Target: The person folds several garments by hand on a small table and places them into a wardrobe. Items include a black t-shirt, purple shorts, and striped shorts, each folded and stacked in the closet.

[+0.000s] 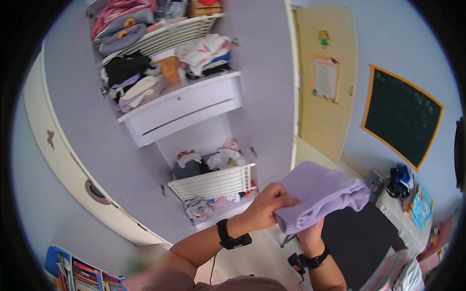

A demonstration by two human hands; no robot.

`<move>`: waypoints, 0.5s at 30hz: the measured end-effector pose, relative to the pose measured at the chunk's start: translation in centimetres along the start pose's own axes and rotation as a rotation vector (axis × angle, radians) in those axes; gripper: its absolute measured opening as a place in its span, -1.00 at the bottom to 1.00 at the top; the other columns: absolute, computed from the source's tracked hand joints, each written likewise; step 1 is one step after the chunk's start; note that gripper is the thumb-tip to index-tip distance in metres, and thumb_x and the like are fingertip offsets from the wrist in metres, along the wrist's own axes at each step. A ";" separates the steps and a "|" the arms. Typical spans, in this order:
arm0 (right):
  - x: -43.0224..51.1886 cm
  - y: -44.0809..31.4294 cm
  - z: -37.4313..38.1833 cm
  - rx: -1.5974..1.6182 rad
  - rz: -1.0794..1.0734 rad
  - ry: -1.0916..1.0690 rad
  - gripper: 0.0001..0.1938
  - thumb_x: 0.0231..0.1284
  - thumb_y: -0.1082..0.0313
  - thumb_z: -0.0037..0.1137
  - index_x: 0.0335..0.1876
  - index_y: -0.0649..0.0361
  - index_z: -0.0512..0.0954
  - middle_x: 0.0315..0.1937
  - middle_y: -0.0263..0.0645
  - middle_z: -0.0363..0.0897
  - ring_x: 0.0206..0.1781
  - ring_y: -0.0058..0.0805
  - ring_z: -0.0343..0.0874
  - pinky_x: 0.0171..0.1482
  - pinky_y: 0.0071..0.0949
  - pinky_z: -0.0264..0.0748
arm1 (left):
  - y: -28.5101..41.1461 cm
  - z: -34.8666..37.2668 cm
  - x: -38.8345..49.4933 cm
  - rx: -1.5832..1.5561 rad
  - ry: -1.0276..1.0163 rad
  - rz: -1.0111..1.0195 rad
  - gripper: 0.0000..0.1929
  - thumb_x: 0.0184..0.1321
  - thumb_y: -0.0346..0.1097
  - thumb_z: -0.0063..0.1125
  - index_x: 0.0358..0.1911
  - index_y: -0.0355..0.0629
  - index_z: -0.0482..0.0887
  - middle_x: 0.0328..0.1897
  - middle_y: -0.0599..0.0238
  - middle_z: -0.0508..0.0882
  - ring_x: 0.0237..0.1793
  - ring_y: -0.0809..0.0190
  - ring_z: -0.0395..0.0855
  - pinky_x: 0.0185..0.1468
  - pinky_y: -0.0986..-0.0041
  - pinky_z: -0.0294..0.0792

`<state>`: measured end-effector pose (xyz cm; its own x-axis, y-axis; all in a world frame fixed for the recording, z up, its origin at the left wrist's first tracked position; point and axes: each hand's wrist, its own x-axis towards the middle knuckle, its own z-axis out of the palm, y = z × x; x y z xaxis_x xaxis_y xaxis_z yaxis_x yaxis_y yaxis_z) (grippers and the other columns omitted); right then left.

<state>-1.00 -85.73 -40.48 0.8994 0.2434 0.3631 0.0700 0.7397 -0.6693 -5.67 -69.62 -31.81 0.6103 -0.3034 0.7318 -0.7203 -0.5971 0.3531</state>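
Note:
A folded lilac cloth garment (316, 192) is held up in front of me, between my two hands. My left hand (267, 205) grips its near left edge, the thumb and fingers lying over the top. Underneath, my right hand (311, 232) supports the folded bundle; its fingers are hidden by the cloth. Loose folds show along the garment's right and lower edges. Each wrist wears a black strap with a small device. To the left of the garment stands an open wardrobe (204, 91) with folded clothes on its shelves.
White wire racks (214, 180) hold clothes in the wardrobe, with a drawer (182, 112) between. A dark table surface (358, 232) lies beyond my right hand. Clothes (400, 182) are piled at the right. A bookshelf (85, 272) stands lower left; a door (324, 120) stands behind.

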 end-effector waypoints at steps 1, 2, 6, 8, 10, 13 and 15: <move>2.1 1.3 2.1 -0.136 -0.084 -0.040 -0.55 0.31 0.21 0.06 0.22 0.27 0.31 0.08 -0.24 0.43 0.12 -0.41 0.45 0.17 -0.39 0.40 | -1.1 -2.4 -0.4 0.033 0.059 -0.048 -0.51 -0.19 -0.52 0.40 -0.04 -0.04 0.70 -0.25 0.27 0.45 -0.21 0.15 0.49 -0.01 0.37 0.38; 4.1 2.6 4.3 -0.282 -0.178 -0.066 -0.54 0.29 0.24 0.09 0.22 0.28 0.30 0.09 -0.24 0.43 0.12 -0.41 0.45 0.16 -0.40 0.40 | -2.4 -4.9 -1.0 0.036 0.064 -0.083 -0.49 -0.14 -0.52 0.40 0.01 -0.12 0.64 -0.17 0.28 0.47 -0.15 0.22 0.51 0.04 0.43 0.37; 12.5 6.7 13.3 -0.386 -0.558 -0.240 -0.58 0.15 0.35 0.25 0.08 0.34 0.42 0.01 -0.16 0.51 0.01 -0.39 0.52 0.09 -0.36 0.44 | -7.3 -11.1 -2.0 -0.135 0.331 -0.227 -0.47 -0.06 -0.45 0.41 0.07 -0.26 0.55 -0.01 0.15 0.60 0.01 0.09 0.58 0.10 0.38 0.40; 16.1 7.3 17.2 -0.560 -0.643 -0.366 -0.62 0.08 0.37 0.33 -0.02 0.36 0.49 -0.08 -0.13 0.57 -0.07 -0.37 0.55 0.04 -0.34 0.47 | -10.1 -14.0 -2.1 -0.092 0.460 -0.263 -0.47 -0.01 -0.42 0.40 0.09 -0.28 0.53 0.03 0.13 0.62 0.06 0.13 0.60 0.13 0.39 0.40; 19.2 8.6 21.3 -0.498 -0.669 -0.411 -0.66 0.07 0.34 0.34 -0.09 0.35 0.53 -0.16 -0.12 0.59 -0.13 -0.36 0.57 -0.01 -0.33 0.49 | -12.6 -17.4 -2.4 0.078 0.449 -0.428 -0.41 0.07 -0.40 0.40 0.19 -0.30 0.42 0.17 0.17 0.58 0.17 0.25 0.54 0.21 0.41 0.37; 24.0 11.0 26.4 -0.441 -0.793 -0.414 -0.66 0.04 0.31 0.36 -0.12 0.33 0.56 -0.21 -0.13 0.61 -0.17 -0.31 0.60 -0.06 -0.31 0.52 | -16.3 -21.6 -1.1 0.028 0.504 -0.375 -0.47 0.11 -0.36 0.38 0.15 -0.33 0.46 0.15 0.14 0.59 0.15 0.25 0.55 0.20 0.40 0.39; 27.5 12.5 28.3 -0.495 -0.904 -0.440 -0.64 0.02 0.29 0.38 -0.11 0.32 0.56 -0.21 -0.16 0.62 -0.19 -0.27 0.60 -0.08 -0.30 0.53 | -19.1 -23.5 0.1 0.009 0.556 -0.414 -0.51 0.13 -0.30 0.38 0.09 -0.35 0.51 0.07 0.11 0.63 0.07 0.25 0.60 0.15 0.42 0.41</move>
<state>12.36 -52.02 -20.51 0.2074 0.0164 0.9781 0.8723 0.4496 -0.1925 0.43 -40.83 -24.78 0.5732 0.3744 0.7289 -0.4608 -0.5883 0.6645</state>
